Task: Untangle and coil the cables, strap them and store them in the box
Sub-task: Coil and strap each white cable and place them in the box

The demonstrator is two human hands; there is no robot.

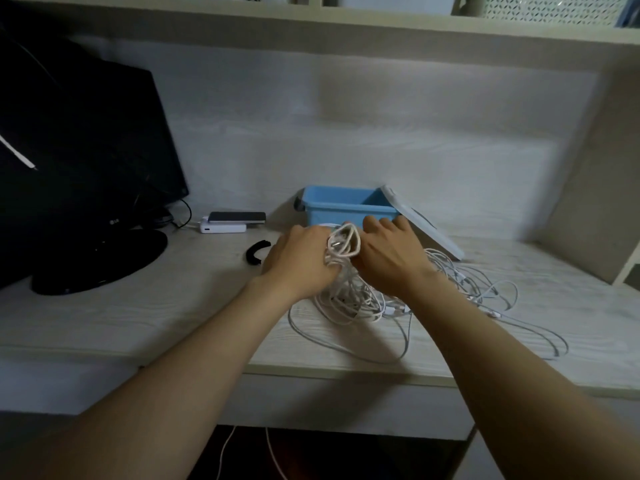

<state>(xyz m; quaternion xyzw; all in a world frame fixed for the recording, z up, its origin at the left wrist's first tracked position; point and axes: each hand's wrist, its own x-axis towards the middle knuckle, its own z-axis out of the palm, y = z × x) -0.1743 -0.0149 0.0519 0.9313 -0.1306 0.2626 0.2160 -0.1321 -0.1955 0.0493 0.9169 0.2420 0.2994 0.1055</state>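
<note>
A small coil of white cable (344, 242) stands between my two hands just in front of the blue box (341, 206). My left hand (299, 259) grips the coil from the left, and my right hand (389, 252) holds it from the right with fingers curled over it. Below the hands a tangle of white cables (360, 303) spreads over the desk, with loose loops trailing right (491, 289) and toward the front edge. A black strap (255, 252) lies curved on the desk left of my left hand. The box is open, and its white lid (424, 225) leans against its right side.
A black monitor (79, 157) on a round stand fills the left. A phone on a white power bank (227, 223) lies behind the strap. A shelf runs overhead, and a side panel (599, 188) closes the desk at the right. Thin cables hang under the desk.
</note>
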